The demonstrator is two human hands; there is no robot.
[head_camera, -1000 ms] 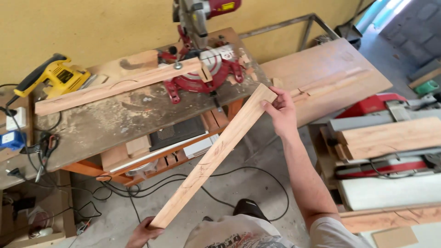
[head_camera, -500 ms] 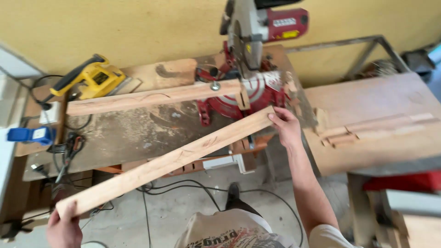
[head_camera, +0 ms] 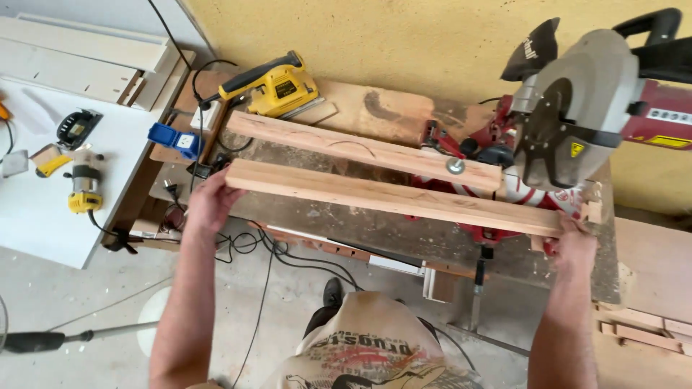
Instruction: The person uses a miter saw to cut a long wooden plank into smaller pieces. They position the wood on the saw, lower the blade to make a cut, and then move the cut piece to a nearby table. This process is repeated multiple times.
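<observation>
I hold a long pale wooden board (head_camera: 389, 197) level over the dusty workbench (head_camera: 339, 220). My left hand (head_camera: 210, 202) grips its left end. At the other end my right hand (head_camera: 577, 241) holds the board in front of the red base of the mitre saw (head_camera: 584, 101). The saw's grey blade guard stands raised above that end. A second, similar board (head_camera: 360, 148) lies just behind the first, running under a clamp knob (head_camera: 455, 166) to the saw.
A yellow power sander (head_camera: 277, 88) lies at the bench's back left, with a blue socket box (head_camera: 178, 140) and cables beside it. A white table (head_camera: 43, 209) on the left carries a small yellow router (head_camera: 84, 189). Wood offcuts (head_camera: 641, 333) lie at the right.
The board has swung from a diagonal to level and up onto the bench in front of the saw. My left hand rose with its end. My view shifted left.
</observation>
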